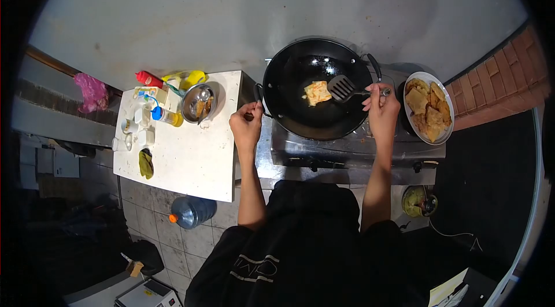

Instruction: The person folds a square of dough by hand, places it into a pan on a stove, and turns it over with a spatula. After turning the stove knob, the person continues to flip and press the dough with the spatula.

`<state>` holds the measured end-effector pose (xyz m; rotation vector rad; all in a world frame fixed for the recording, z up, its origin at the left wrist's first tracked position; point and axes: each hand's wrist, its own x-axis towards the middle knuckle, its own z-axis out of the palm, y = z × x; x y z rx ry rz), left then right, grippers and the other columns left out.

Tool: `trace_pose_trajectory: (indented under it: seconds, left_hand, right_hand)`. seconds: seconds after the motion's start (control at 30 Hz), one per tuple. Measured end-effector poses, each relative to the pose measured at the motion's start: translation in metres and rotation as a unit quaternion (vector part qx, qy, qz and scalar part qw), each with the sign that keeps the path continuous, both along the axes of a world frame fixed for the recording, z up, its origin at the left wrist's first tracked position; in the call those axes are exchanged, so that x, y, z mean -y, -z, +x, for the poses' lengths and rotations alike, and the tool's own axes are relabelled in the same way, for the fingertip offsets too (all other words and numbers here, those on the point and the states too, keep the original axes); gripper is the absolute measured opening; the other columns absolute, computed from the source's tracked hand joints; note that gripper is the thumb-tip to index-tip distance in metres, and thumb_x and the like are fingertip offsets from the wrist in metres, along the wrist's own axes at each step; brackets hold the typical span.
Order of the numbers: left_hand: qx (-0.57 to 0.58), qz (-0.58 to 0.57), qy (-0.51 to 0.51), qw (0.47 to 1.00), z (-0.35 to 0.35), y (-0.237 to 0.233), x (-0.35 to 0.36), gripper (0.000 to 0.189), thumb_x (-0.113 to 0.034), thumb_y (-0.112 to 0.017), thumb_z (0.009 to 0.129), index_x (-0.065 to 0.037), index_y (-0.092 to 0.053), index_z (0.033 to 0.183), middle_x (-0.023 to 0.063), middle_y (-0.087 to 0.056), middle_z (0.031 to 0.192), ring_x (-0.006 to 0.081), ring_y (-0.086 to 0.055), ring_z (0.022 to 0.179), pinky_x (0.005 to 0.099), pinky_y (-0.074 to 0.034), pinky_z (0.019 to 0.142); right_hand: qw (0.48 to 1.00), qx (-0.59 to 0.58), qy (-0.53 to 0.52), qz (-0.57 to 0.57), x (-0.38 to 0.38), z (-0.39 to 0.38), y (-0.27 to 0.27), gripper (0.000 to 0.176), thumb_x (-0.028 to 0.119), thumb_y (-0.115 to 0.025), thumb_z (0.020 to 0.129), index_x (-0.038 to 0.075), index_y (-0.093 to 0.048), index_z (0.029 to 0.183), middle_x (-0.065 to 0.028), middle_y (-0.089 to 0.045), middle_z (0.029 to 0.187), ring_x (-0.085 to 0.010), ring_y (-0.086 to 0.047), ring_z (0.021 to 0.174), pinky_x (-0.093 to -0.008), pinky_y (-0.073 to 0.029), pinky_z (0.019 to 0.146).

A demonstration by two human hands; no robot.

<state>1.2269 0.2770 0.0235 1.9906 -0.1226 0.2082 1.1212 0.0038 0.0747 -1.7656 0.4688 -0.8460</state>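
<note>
A black wok [300, 119] stands on the steel stove. Inside it lies a pale orange-and-white piece of food [317, 93]. My right hand [382, 103] is closed round the handle of a black slotted spatula [341, 88], whose blade is at the right edge of the food. At the wok's left side, my left hand [247, 124] has its fingers curled by the wok's loop handle [258, 92]; the fingers look closed on it. To the right of the wok, a white oval plate [409, 118] holds several browned fried pieces [428, 112].
On the left stands a white table [191, 159] with a metal bowl [198, 103], an oil bottle [167, 116], a red bottle [148, 79] and a green cloth [145, 163]. A large water bottle [193, 211] lies on the floor. Stove knobs [313, 165] face my body.
</note>
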Motion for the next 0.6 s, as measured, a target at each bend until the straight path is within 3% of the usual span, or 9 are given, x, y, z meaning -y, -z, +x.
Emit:
trace_pose_trajectory:
  seconds: [0.07,0.1,0.17,0.37,0.4,0.47,0.6]
  left_hand:
    - [-0.007,-0.004,0.006,1.0,-0.001,-0.003,0.0,0.024,-0.016,-0.069,0.086,0.007,-0.069,0.089,0.004,-0.061,0.061,0.0059,-0.052,0.056,0.0227,-0.043,0.054]
    - [-0.006,-0.003,0.006,1.0,-0.001,-0.003,0.0,0.024,-0.016,-0.069,0.086,0.007,-0.069,0.089,0.004,-0.061,0.061,0.0059,-0.052,0.056,0.0227,-0.043,0.054]
    - [-0.014,0.003,0.002,1.0,-0.001,-0.005,0.0,0.024,-0.016,-0.068,0.087,0.007,-0.069,0.089,0.0042,-0.061,0.062,0.0064,-0.053,0.057,0.0228,-0.043,0.055]
    - [-0.02,0.014,0.0,1.0,-0.005,-0.013,0.002,0.025,-0.017,-0.068,0.087,0.007,-0.07,0.089,0.0044,-0.062,0.062,0.0064,-0.053,0.057,0.0225,-0.044,0.055]
    - [-0.019,0.014,-0.001,1.0,-0.005,-0.013,0.002,0.025,-0.017,-0.068,0.087,0.007,-0.07,0.089,0.0044,-0.062,0.062,0.0064,-0.053,0.057,0.0225,-0.044,0.055]
    - [-0.004,0.025,0.004,1.0,-0.005,-0.011,0.001,0.026,-0.018,-0.068,0.088,0.007,-0.07,0.09,0.0042,-0.062,0.063,0.0063,-0.053,0.056,0.0225,-0.044,0.055]
    - [-0.017,0.025,-0.002,1.0,-0.006,-0.014,0.002,0.026,-0.019,-0.068,0.088,0.007,-0.07,0.09,0.0038,-0.062,0.063,0.0062,-0.053,0.056,0.0227,-0.043,0.054]
  right_hand:
    - [0.995,-0.065,-0.033,-0.068,0.001,-0.002,-0.007,0.016,0.013,-0.053,0.096,-0.003,-0.055,0.094,-0.0141,-0.062,0.075,-0.0203,-0.062,0.058,-0.0315,-0.047,0.051]
    - [0.995,-0.065,-0.032,-0.067,0.001,-0.002,-0.008,0.016,0.013,-0.053,0.096,-0.003,-0.055,0.094,-0.0141,-0.062,0.075,-0.0203,-0.062,0.058,-0.0315,-0.047,0.051]
    - [0.986,-0.068,-0.055,-0.139,0.002,0.001,-0.009,0.014,0.011,-0.054,0.094,-0.003,-0.054,0.093,-0.0187,-0.059,0.072,-0.0301,-0.061,0.061,-0.0379,-0.045,0.057]
    - [0.979,-0.083,-0.079,-0.169,-0.004,0.008,-0.022,0.01,0.008,-0.054,0.092,-0.002,-0.052,0.092,-0.0214,-0.059,0.077,-0.0408,-0.057,0.067,-0.0413,-0.045,0.06]
    - [0.979,-0.082,-0.079,-0.168,-0.004,0.01,-0.02,0.01,0.008,-0.054,0.092,-0.002,-0.052,0.092,-0.0214,-0.059,0.077,-0.0408,-0.057,0.067,-0.0413,-0.045,0.06]
    - [0.974,-0.03,-0.077,-0.21,-0.003,0.014,-0.014,0.011,0.008,-0.054,0.094,-0.002,-0.053,0.091,-0.0119,-0.049,0.061,-0.0163,-0.043,0.05,-0.0306,-0.036,0.05]
    - [0.976,-0.051,-0.08,-0.197,-0.002,0.016,-0.013,0.011,0.007,-0.054,0.094,-0.002,-0.052,0.089,-0.0113,-0.047,0.059,-0.0158,-0.041,0.051,-0.0309,-0.036,0.049]
